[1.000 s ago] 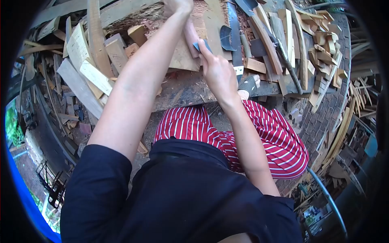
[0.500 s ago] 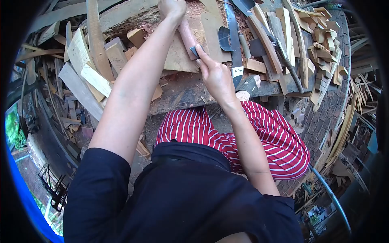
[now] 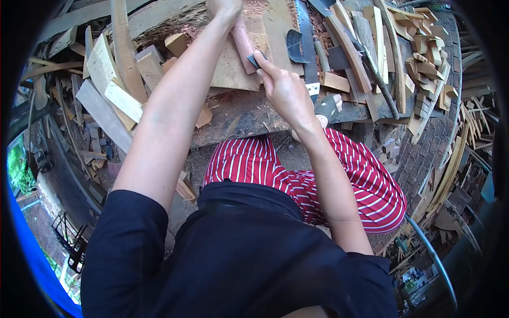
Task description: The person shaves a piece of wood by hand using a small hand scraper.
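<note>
The right hand pinches a small, dark blue-grey sheet between thumb and extended index finger, pressing it against the near end of a smooth, rounded, pinkish-red wooden rod. The left hand is at the rod's far end, partly cut off by the top edge of the view, so how its fingers close cannot be told. The rod lies at a slant between the two hands, over a flat tan wooden board on a dark, worn wooden table. Just right of the right hand, a long saw with a grey toothed blade runs away from the person — a white patch with dark spots sits near its closer end. Beside the blade are a curved black piece and, on the other side, a slim grey-brown cylinder, with a light brown wooden block nearer the person. A foot in a dark, perforated covering rests near the table's close edge. Farther right, long curved wooden strips give way to a heap of small, pale brown offcuts; to the left, rough planks lean at angles — overlapping one another. The person wears a dark navy top and red trousers with white stripes.
</note>
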`<state>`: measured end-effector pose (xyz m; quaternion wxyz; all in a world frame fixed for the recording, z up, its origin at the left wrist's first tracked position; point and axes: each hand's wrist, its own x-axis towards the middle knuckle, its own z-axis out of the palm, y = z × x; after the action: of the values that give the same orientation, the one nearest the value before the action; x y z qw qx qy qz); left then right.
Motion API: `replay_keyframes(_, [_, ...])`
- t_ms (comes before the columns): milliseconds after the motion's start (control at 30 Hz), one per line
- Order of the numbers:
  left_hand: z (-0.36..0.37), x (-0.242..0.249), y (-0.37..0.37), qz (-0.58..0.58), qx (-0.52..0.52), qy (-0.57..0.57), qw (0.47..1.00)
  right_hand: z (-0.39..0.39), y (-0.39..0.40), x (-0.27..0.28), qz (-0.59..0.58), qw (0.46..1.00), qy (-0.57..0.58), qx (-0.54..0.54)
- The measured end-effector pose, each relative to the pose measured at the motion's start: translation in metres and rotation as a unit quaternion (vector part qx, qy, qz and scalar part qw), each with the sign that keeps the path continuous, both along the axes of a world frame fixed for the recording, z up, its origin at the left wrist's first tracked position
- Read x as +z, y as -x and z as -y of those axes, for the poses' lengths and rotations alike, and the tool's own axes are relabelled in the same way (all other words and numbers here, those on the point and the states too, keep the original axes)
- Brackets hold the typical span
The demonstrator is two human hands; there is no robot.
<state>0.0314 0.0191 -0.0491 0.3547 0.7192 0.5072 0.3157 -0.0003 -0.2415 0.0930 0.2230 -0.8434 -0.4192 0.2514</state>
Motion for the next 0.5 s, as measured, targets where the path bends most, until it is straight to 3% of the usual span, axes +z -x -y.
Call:
replay_keyframes(100, [-0.001, -0.002, -0.006, -0.002, 0.011, 0.048, 0.999, 0.000, 0.006, -0.001, -0.005, 1.000, -0.001, -0.020])
replay_keyframes(167, [-0.007, -0.016, -0.007, -0.033, 0.026, -0.097, 0.994, -0.001, 0.009, -0.005, -0.025, 0.997, -0.061, -0.047])
replay_keyframes(233, [-0.002, -0.007, -0.004, -0.007, 0.022, 0.013, 1.000, -0.002, 0.006, -0.002, -0.036, 0.999, -0.012, -0.037])
replay_keyframes(300, [-0.005, -0.009, -0.004, -0.045, 0.001, -0.039, 0.998, -0.005, 0.001, 0.009, -0.009, 0.999, 0.033, -0.022])
replay_keyframes(367, [-0.015, -0.014, -0.005, -0.063, -0.024, -0.061, 0.996, -0.012, 0.002, -0.010, 0.032, 0.999, -0.018, -0.022])
replay_keyframes(433, [-0.015, -0.026, -0.006, -0.089, -0.047, -0.084, 0.991, -0.030, -0.002, -0.019, -0.012, 0.996, -0.075, -0.050])
replay_keyframes(500, [-0.025, -0.029, -0.007, -0.089, -0.068, -0.077, 0.991, -0.040, -0.009, -0.022, 0.000, 0.997, -0.057, -0.046])
